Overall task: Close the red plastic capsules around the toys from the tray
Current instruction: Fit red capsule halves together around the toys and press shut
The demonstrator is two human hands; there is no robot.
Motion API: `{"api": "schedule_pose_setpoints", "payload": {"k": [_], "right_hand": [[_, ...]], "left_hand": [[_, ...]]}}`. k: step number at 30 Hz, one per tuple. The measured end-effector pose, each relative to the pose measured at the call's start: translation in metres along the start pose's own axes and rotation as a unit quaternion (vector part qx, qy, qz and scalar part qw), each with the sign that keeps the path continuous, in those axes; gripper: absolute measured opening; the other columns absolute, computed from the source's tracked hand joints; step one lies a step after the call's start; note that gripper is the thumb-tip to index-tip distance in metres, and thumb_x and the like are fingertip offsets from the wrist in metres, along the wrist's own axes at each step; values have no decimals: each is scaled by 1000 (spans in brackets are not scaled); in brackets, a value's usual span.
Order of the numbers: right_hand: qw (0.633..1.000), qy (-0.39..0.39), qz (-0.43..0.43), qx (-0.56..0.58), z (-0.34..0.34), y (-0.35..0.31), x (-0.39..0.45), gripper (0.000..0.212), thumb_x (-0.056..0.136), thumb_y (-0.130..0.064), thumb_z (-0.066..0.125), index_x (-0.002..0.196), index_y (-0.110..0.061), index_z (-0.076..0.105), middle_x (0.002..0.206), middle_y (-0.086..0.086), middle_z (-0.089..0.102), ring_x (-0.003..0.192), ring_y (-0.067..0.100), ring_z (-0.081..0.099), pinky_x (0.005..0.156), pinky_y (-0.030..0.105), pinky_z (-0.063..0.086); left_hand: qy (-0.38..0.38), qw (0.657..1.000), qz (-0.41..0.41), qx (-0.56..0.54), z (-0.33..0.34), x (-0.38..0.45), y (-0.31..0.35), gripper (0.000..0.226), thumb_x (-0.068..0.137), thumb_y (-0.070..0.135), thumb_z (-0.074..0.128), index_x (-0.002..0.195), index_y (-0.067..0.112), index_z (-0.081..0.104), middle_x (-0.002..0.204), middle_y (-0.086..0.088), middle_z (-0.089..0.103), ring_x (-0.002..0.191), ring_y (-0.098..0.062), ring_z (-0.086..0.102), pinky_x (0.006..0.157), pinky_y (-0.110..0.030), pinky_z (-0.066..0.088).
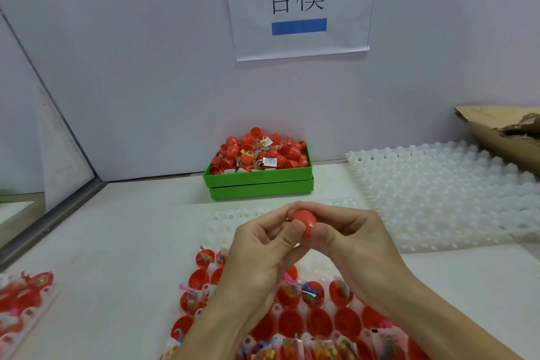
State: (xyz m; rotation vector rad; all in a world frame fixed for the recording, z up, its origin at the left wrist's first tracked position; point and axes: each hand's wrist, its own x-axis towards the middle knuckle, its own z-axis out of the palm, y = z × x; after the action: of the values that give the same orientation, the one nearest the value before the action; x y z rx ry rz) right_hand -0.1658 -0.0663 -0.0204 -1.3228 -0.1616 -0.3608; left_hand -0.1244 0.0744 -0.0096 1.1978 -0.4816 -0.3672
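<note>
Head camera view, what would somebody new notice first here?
Probably the red capsule at centre, pinched between the left hand and right hand above the white tray of red halves and bagged toys. Behind it, a green bin heaped with capsules stands against the wall, under a paper sign.

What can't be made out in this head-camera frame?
- Red capsule: the fingers of the left hand and the right hand cover its seam, so whether it is fully closed or holds a toy is hidden.
- Tray: wrists hide its middle; the bottom edge cuts it off.
- Labels in the green box: too small to read.
</note>
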Motion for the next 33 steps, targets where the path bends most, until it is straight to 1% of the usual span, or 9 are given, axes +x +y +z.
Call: {"api": "schedule_pose_setpoints", "payload": {"k": [2, 6, 11, 14, 19, 22, 27, 31, 33], "right_hand": [[1000, -8, -9, -7, 0, 0, 0, 50, 63, -49, 85, 104, -20, 78, 106, 9, 76, 107, 27, 70, 93, 35, 55], [999, -17, -28, -22, 2, 0, -1, 31, 67, -26, 77, 98, -26, 80, 102, 6, 77, 104, 23, 71, 91, 31, 56], [999, -14, -29, -36, 0, -1, -2, 31, 69, -16, 75, 99, -20, 79, 101, 7, 77, 103, 22, 72, 89, 29, 56], [998, -12, -36, -42, 0, -3, -3, 30, 69, -13, 75, 97, -23, 80, 99, 5, 77, 101, 20, 73, 86, 26, 56], [995, 0, -73, -68, 3, -11, -1, 29, 67, -9, 77, 89, -28, 81, 93, -1, 78, 93, 14, 74, 79, 17, 56], [990, 32, -98, -99, -1, -15, 2, 43, 65, 9, 80, 85, -29, 81, 87, -2, 78, 84, 14, 75, 75, 17, 57], [972, 56, -113, -198, -8, -14, 1, 47, 65, 4, 85, 100, -25, 76, 94, -10, 77, 93, 9, 73, 87, 23, 56], [971, 18, -122, -206, -11, -12, 0, 54, 66, 2, 85, 113, -21, 72, 105, -7, 76, 102, 10, 71, 92, 23, 54], [972, 1, -130, -198, -13, -11, 2, 49, 74, 6, 78, 118, -14, 71, 110, -4, 75, 107, 13, 70, 93, 24, 54]], "left_hand": [[17, 999, 30, 27, 0, -1, -2, 46, 69, 33, 75, 108, 10, 74, 104, -13, 75, 104, -25, 71, 84, -29, 57], [44, 994, 71, 72, 3, -3, -6, 25, 76, 24, 68, 98, 24, 79, 97, -7, 77, 99, -20, 72, 80, -26, 58], [61, 992, 86, 74, 6, -5, -6, 24, 75, 21, 67, 92, 29, 80, 94, -5, 78, 95, -19, 73, 77, -26, 58], [69, 991, 90, 74, 8, -5, -7, 23, 74, 21, 66, 90, 30, 80, 92, -4, 78, 94, -18, 74, 76, -25, 58], [49, 997, 53, 43, 10, -4, -6, 27, 80, 24, 60, 101, 24, 78, 104, -6, 75, 104, -20, 70, 82, -29, 58], [36, 999, 1, -8, 9, -2, -6, 34, 83, 22, 62, 116, 14, 69, 107, -13, 73, 102, -21, 70, 80, -37, 59], [36, 998, -19, -46, 7, -1, -5, 31, 77, 16, 67, 103, 0, 69, 92, -26, 72, 86, -29, 73, 73, -37, 60], [68, 997, 1, -29, 5, 0, -5, 15, 81, 10, 65, 90, 9, 77, 89, -22, 74, 81, -25, 74, 72, -29, 59], [75, 997, 8, -14, 3, 1, -5, 22, 91, 5, 59, 92, 15, 78, 93, -20, 75, 85, -26, 74, 73, -26, 59]]}}
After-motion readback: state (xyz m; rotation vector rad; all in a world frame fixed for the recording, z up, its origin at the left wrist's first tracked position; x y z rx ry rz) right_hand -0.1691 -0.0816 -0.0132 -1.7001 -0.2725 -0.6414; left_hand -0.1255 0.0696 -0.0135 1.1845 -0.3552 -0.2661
